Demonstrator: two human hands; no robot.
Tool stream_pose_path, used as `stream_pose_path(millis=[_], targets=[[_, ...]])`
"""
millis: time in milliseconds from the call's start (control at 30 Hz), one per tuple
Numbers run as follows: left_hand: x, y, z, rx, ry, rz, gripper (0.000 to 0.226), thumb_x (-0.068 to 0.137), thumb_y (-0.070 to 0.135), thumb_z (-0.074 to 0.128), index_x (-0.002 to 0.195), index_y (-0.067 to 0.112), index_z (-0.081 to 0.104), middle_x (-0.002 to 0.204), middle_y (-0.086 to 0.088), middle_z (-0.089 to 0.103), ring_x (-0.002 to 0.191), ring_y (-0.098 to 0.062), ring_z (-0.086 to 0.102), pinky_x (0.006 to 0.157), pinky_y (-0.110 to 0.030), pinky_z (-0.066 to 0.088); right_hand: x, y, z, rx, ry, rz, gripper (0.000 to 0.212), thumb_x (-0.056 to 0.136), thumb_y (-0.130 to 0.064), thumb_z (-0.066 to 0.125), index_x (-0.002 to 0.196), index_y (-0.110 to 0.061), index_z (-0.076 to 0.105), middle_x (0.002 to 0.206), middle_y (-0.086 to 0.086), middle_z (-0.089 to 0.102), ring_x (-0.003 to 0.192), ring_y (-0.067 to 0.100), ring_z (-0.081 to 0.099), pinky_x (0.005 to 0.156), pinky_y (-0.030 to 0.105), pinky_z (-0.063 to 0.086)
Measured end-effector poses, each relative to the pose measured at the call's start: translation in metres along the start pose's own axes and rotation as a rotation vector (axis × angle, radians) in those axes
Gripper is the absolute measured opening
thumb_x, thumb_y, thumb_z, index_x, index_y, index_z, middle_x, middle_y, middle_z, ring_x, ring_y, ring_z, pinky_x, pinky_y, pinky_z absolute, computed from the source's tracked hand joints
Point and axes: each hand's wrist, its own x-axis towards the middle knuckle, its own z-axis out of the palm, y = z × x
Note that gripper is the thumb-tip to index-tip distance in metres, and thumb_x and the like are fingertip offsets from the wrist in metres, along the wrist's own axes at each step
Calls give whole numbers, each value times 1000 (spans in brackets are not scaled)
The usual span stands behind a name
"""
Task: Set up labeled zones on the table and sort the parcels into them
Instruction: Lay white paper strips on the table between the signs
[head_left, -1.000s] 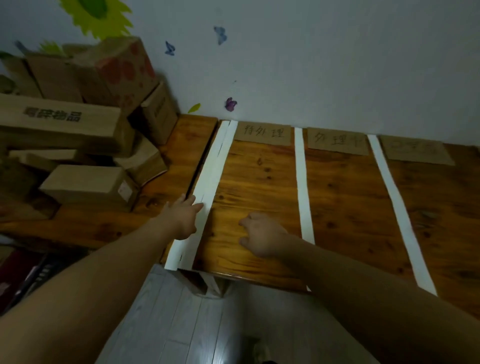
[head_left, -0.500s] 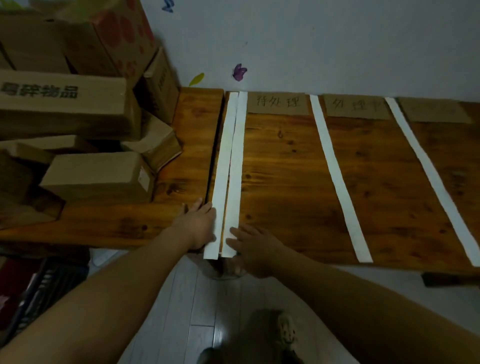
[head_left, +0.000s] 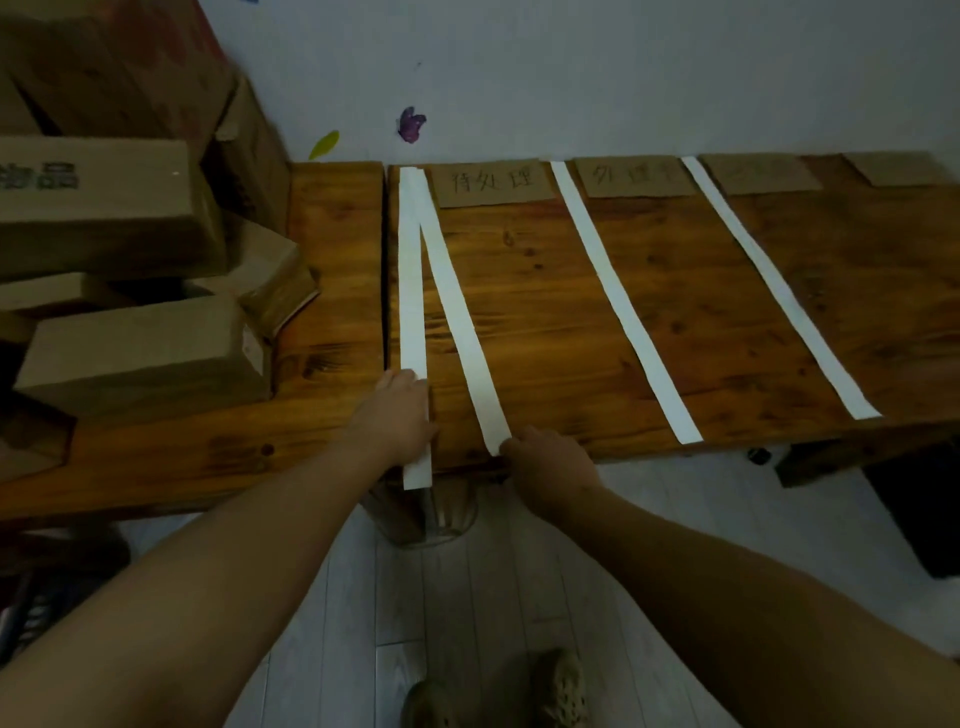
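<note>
Several white paper strips lie front to back across the wooden table (head_left: 545, 322). My left hand (head_left: 400, 415) rests flat on the leftmost strip (head_left: 413, 291) near the table's front edge, and that strip overhangs the edge. My right hand (head_left: 545, 462) pinches the near end of a second strip (head_left: 457, 312), which fans out to the right from the same far end. Two more strips (head_left: 623, 312) (head_left: 779, 291) mark zones further right. Brown cardboard labels (head_left: 491, 182) (head_left: 634, 176) with handwriting lie along the far edge. Cardboard parcels (head_left: 140, 358) are piled at the left.
A second wooden table (head_left: 332, 270) at the left carries the parcel pile up to the wall. A woven basket (head_left: 431, 514) stands under the table edge. My shoes (head_left: 561, 691) show on the grey plank floor. Two fainter labels (head_left: 763, 174) lie at the far right.
My right hand has drawn the near end of the second strip rightwards, away from the first one. My left hand stays pressed on the leftmost strip. The camera has tilted down.
</note>
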Motion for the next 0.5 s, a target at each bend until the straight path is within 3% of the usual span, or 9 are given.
stream_pose_path(millis=[67, 133, 233, 367, 433, 500], targets=[[1, 14, -5, -265, 44, -116, 35, 93, 35, 53, 119, 12, 55, 122, -10, 55, 110, -23, 52, 89, -33, 45, -8, 5, -11, 96, 57, 4, 29, 99, -19, 49, 127, -16, 55, 125, 7, 57, 109, 24, 58, 95, 34, 48], [2, 28, -14, -713, -84, -327, 29, 93, 37, 54, 102, 9, 58, 103, -10, 62, 88, -21, 60, 74, -30, 52, -17, 9, -23, 181, 111, -29, 27, 99, -17, 48, 126, -16, 56, 124, 5, 57, 105, 21, 59, 90, 29, 47], [2, 49, -27, -1286, -257, -525, 34, 92, 29, 59, 115, 7, 51, 100, -10, 61, 90, -26, 62, 77, -36, 56, -31, 13, -37, 195, 154, -129, 28, 99, -16, 50, 126, -15, 57, 125, 6, 57, 107, 20, 58, 90, 27, 46], [-2, 73, -40, -1396, -250, -522, 33, 91, 7, 59, 123, 4, 49, 110, -11, 57, 104, -29, 57, 77, -35, 53, -48, 20, -43, 265, 95, -168, 30, 99, -29, 50, 123, -15, 61, 127, 5, 56, 112, 19, 54, 96, 30, 46], [-2, 80, -43, -1397, -248, -521, 34, 91, 4, 57, 124, 4, 50, 118, -12, 57, 103, -29, 57, 74, -34, 53, -54, 19, -44, 421, 87, -82, 40, 97, -44, 51, 122, -16, 62, 124, 3, 56, 112, 17, 53, 94, 31, 46], [-6, 85, -47, -1420, -242, -519, 31, 92, 4, 56, 122, 6, 51, 109, -11, 59, 91, -24, 59, 65, -31, 54, -52, 15, -46, 667, 169, 82, 48, 95, -45, 54, 133, -16, 52, 131, 3, 53, 118, 19, 51, 96, 34, 47]])
